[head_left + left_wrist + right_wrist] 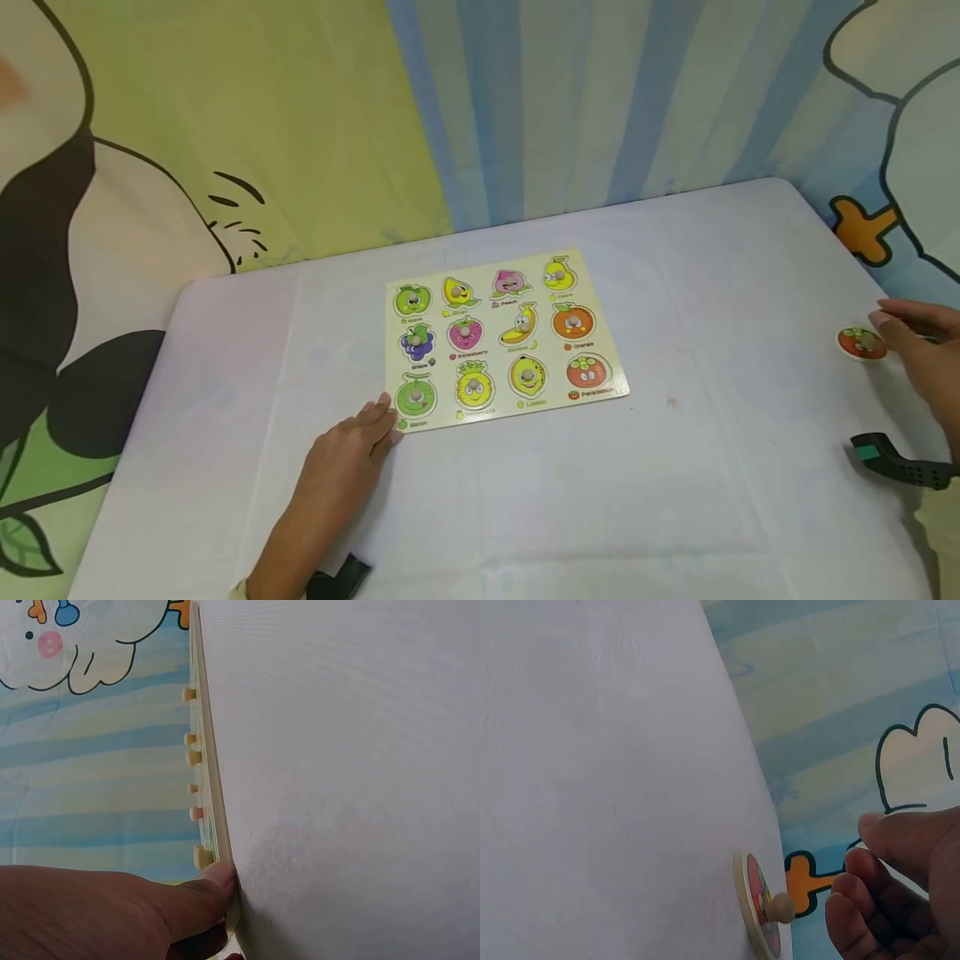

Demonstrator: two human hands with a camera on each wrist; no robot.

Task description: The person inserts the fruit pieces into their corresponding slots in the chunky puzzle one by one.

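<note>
A wooden fruit puzzle board [495, 337] lies flat mid-table, with knobbed fruit pieces set in it. Its persimmon spot [588, 372] shows a printed picture without a knob. My left hand [348, 458] holds the board's near left corner between thumb and fingers; in the left wrist view the thumb [217, 881] presses at the board's edge. At the far right, a round persimmon puzzle piece [862, 343] is at the table's right side, knob [781, 908] outward. Beside it my right hand [926, 350] has its fingers loosely bent, holding nothing, apart from the knob in the right wrist view.
A white cloth covers the table [525, 492]. Behind it hangs a printed curtain [562, 100] with stripes and cartoon figures, which also runs along both sides. Dark straps [900, 467] circle the wrists.
</note>
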